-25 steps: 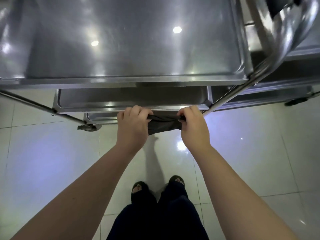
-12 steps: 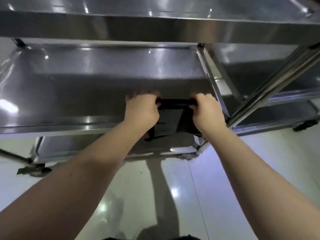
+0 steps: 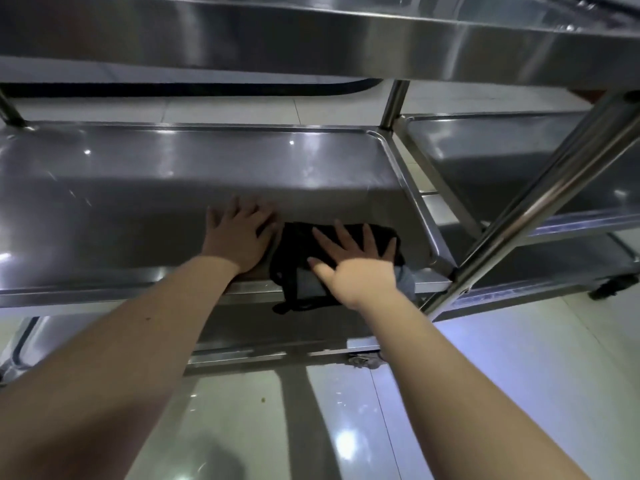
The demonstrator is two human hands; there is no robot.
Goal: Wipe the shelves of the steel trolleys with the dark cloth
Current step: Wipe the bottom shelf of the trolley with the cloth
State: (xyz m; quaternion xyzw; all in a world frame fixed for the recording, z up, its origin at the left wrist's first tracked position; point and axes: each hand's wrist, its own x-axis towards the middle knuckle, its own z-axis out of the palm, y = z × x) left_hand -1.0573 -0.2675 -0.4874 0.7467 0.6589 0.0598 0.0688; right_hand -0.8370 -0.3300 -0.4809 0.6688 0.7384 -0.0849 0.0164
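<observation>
A person leans in over a steel trolley's middle shelf (image 3: 173, 188), seen from above their forearms. The dark cloth (image 3: 294, 247) lies crumpled at the shelf's near right corner. Its longer side seems to run left to right along the near rim, and a loose tail droops over that rim towards the floor. The right hand (image 3: 360, 268) lies flat on the cloth with its fingers spread and straight, gripping nothing. The left hand (image 3: 239, 237) rests just left of the cloth on bare steel, also with spread fingers. The cloth looks soft, light and limp, likely to bunch on slick metal, so a flat palm on its middle should steer it best. A second trolley (image 3: 502, 157) stands to the right.
</observation>
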